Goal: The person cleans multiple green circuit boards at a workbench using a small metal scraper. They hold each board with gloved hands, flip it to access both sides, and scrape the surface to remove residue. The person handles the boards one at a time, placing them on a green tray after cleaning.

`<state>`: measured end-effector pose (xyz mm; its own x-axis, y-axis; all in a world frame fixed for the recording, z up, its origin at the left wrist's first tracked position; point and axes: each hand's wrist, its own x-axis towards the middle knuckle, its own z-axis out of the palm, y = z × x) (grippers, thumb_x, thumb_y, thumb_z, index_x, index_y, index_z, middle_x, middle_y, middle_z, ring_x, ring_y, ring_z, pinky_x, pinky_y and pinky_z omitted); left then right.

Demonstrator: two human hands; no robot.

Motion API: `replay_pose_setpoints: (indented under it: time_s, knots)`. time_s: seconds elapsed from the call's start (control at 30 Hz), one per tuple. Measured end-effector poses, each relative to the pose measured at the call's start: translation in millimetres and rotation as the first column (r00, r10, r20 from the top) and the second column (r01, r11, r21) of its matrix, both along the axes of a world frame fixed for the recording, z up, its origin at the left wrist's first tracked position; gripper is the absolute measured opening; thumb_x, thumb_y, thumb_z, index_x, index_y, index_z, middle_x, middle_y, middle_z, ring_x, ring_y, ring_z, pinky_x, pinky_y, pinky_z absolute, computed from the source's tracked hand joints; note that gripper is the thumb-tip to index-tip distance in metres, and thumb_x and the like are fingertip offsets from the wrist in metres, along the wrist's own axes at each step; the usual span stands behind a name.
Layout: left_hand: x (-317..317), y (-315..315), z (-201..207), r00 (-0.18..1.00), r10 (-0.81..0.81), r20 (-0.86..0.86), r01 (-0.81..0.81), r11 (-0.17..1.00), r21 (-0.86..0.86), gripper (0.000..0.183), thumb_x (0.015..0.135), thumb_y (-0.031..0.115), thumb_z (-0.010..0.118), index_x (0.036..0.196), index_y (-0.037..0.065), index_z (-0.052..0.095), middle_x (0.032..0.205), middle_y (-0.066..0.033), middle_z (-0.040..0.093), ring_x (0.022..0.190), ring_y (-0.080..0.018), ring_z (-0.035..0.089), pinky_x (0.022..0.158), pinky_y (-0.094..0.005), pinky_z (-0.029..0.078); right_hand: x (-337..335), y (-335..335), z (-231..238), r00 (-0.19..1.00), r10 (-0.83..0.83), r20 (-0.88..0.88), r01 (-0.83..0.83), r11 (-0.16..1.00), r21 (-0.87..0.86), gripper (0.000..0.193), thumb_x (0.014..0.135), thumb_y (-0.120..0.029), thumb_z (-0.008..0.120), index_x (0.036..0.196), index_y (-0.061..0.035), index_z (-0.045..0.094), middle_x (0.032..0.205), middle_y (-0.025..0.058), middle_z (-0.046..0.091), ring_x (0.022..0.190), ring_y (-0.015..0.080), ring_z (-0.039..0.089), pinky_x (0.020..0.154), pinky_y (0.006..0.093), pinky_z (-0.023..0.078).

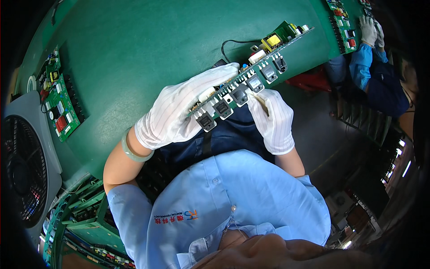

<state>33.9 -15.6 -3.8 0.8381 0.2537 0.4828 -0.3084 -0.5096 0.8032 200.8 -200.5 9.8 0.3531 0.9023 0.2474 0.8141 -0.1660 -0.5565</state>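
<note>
A green circuit board [233, 83] is held tilted on edge in front of me, its right end higher and farther away. Along its near face runs a row of several black plastic sockets [240, 95] with dark windows. A yellow transformer [272, 41] and white parts sit on the far face. My left hand [174, 110], in a white striped glove, is closed round the board's left end, thumb along the far side. My right hand [272, 119], gloved too, is closed, its fingertips at the middle sockets. Whatever it may pinch there is hidden.
The green worktable [134, 49] lies beyond my hands. Another populated board [62, 107] rests at its left, near a grey fan [22, 161]. At the far right, a co-worker's gloved hands [369, 33] are beside another board [343, 24]. A green rack [85, 219] stands lower left.
</note>
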Motion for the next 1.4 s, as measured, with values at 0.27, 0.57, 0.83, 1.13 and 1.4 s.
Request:
replay_pose_setpoints:
  time_s: [0.27,0.57,0.83,1.13,1.4]
  knots:
    - [1.1,0.9,1.3,1.0,-0.016,-0.012,0.016,1.0,0.015,0.043,0.096,0.018,0.053,0.133,-0.002,0.047,0.129,-0.0222,0.058,0.115,-0.0384,0.061,0.086,-0.0384,0.057,-0.3,-5.5,9.2,0.977,0.038,-0.212,-0.051,0.997,-0.056,0.018,0.082,-0.005,0.073,0.097,0.0001,0.066,0.093,0.0143,0.069,0.076,0.0274,0.068,0.066,0.033,0.054]
    - [1.3,-0.4,3.0,1.0,-0.001,-0.026,0.002,1.0,0.022,0.042,0.096,0.016,0.051,0.133,-0.004,0.047,0.129,-0.0223,0.059,0.114,-0.0381,0.062,0.085,-0.0376,0.057,3.9,-28.4,1.9,0.825,-0.291,-0.484,0.269,0.956,-0.116,0.012,0.092,-0.007,0.064,0.096,0.0029,0.059,0.077,0.0099,0.063,0.064,0.0138,0.06,0.058,0.027,0.048]
    - [1.2,0.4,3.1,0.999,-0.025,-0.025,0.024,0.998,-0.051,0.045,0.095,0.019,0.054,0.133,-0.003,0.046,0.129,-0.0238,0.058,0.115,-0.0404,0.06,0.088,-0.0392,0.056,12.3,-23.7,3.5,0.982,-0.138,0.132,0.152,0.983,-0.107,0.027,0.085,-0.02,0.071,0.106,-0.0042,0.063,0.076,0.0096,0.063,0.066,0.0268,0.058,0.06,0.0324,0.049]
    - [-1.6,-1.9,0.1,0.997,-0.035,-0.07,0.028,0.995,-0.098,0.044,0.096,0.019,0.051,0.134,-0.002,0.044,0.13,-0.0247,0.057,0.115,-0.0424,0.06,0.089,-0.0413,0.055,-6.0,-10.9,1.1,1.0,-0.009,0.007,0.009,1.0,-0.024,0.03,0.084,-0.013,0.072,0.11,-0.001,0.063,0.098,0.011,0.07,0.077,0.027,0.064,0.066,0.0338,0.053]
    - [-0.8,-1.6,2.8,0.999,-0.009,-0.049,0.007,0.998,-0.055,0.044,0.097,0.02,0.051,0.134,-0.002,0.044,0.129,-0.025,0.057,0.115,-0.0416,0.06,0.088,-0.0406,0.056,-7.8,-5.2,-2.4,1.0,-0.023,0.019,0.023,1.0,-0.004,0.02,0.082,-0.008,0.074,0.099,-0.0024,0.066,0.085,0.0107,0.067,0.072,0.0272,0.066,0.063,0.034,0.053]
